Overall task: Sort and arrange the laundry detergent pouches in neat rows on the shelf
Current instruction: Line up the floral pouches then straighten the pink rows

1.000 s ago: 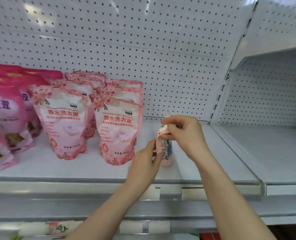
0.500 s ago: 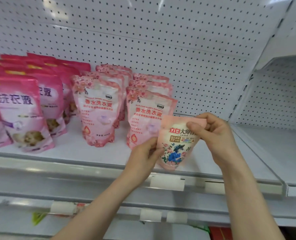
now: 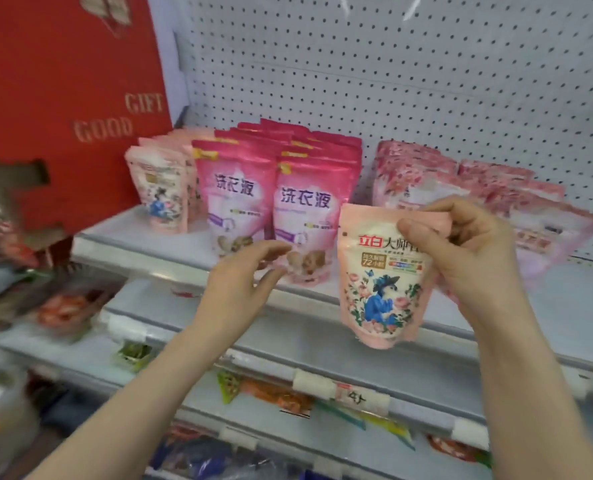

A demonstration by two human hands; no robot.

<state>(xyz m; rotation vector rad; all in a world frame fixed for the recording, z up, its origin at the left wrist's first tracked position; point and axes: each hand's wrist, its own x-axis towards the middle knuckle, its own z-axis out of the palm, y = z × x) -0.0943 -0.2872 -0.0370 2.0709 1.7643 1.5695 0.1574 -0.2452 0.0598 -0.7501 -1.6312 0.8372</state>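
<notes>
My right hand (image 3: 461, 251) pinches the top of a pale pink pouch (image 3: 381, 292) printed with flowers and a blue figure, holding it in the air in front of the shelf (image 3: 170, 244). My left hand (image 3: 243, 282) hovers to the pouch's left with loosely curved fingers and holds nothing. On the shelf stand matching pale pouches (image 3: 160, 192) at the far left, two rows of bright pink pouches (image 3: 236, 199) in the middle, and floral pink pouches (image 3: 413, 174) to the right, partly hidden by my right hand.
A red box (image 3: 63, 109) lettered GOOD GIFT stands left of the shelf. White pegboard (image 3: 392, 81) backs the shelf. Lower shelves hold blurred mixed goods (image 3: 277, 396), and price-tag holders (image 3: 361, 393) line the shelf edges.
The view has swung left, bringing the red box and far-left pouches into sight. My left hand has let go of the pale pouch and moved left; my right hand carries it leftward.
</notes>
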